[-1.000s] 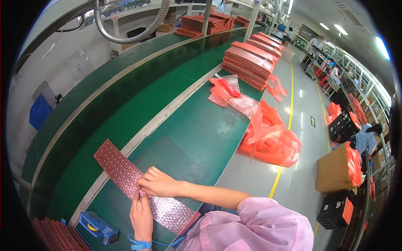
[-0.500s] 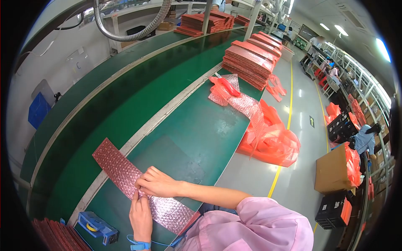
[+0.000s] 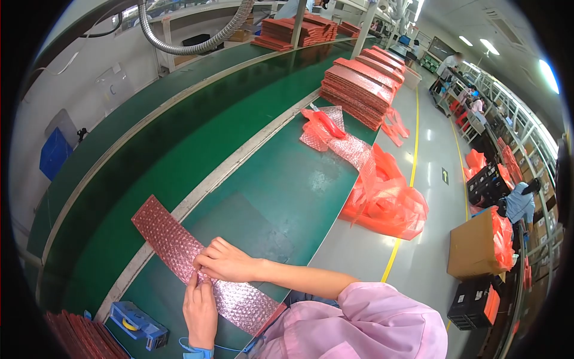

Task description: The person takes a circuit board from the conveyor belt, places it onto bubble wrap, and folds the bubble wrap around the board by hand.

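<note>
A long strip of pink bubble wrap (image 3: 248,302), perhaps a flat bag or a wrapped piece, lies slantwise on the green bench, its far end reaching over the pale rail. My right hand (image 3: 226,261) rests across its middle, fingers bent and pressed together on the wrap. Just below, my left hand (image 3: 200,314), with a blue wrist strap, meets the right fingertips in a pinch at the same spot. Whatever small part lies between the fingertips is hidden. Left of my left hand sits a blue tape dispenser (image 3: 139,326) with a yellow core.
Stacks of red bubble-wrap pieces (image 3: 359,87) stand farther along the bench (image 3: 287,203). Crumpled red film (image 3: 388,206) hangs over its right edge. More red pieces (image 3: 84,335) are at lower left. A green conveyor belt (image 3: 155,155) runs alongside. Cartons (image 3: 475,242) and co-workers are across the aisle.
Both hands stay pinched at the same place on the bubble wrap, with hardly any finger movement. The view has shifted very slightly.
</note>
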A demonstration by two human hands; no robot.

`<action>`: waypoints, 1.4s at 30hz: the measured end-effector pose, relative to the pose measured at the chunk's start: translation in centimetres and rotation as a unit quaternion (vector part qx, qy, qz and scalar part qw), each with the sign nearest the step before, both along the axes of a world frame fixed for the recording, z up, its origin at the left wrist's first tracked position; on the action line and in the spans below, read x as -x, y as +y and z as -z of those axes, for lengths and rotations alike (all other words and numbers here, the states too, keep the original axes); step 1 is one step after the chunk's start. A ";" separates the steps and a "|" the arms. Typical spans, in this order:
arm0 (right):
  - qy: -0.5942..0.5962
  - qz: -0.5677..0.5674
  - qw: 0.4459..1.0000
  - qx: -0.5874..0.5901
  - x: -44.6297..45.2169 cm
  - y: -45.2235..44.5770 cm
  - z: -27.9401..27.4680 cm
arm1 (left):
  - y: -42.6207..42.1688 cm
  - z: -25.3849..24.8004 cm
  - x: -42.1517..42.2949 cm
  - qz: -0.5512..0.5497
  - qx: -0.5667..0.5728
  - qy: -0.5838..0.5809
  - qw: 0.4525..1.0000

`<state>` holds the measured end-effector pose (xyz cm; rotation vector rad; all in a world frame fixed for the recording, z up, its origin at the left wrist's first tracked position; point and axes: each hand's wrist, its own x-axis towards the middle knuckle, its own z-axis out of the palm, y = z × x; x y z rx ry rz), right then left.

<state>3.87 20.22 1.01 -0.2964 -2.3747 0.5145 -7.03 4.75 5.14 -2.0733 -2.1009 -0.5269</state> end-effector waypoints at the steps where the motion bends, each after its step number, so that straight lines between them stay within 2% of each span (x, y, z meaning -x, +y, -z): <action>1: -0.002 0.000 1.000 0.000 0.0 0.0 0.0 | 0.0 -0.1 0.1 0.006 0.000 0.006 1.000; 13: -0.012 -0.005 1.000 -0.008 0.1 0.0 0.0 | 0.0 -1.1 -0.5 0.013 -0.010 0.038 0.999; 17: -0.026 0.001 0.999 -0.021 -0.1 0.0 -0.1 | -0.1 0.1 -0.8 0.002 -0.016 0.120 0.993; 22: -0.026 -0.009 1.000 -0.014 -0.2 0.1 -0.4 | -0.5 1.4 -0.9 -0.043 0.009 0.045 0.998; 42: -0.019 -0.026 0.999 -0.010 -0.3 0.3 -0.4 | -0.3 1.2 -1.4 -0.014 0.026 0.103 0.994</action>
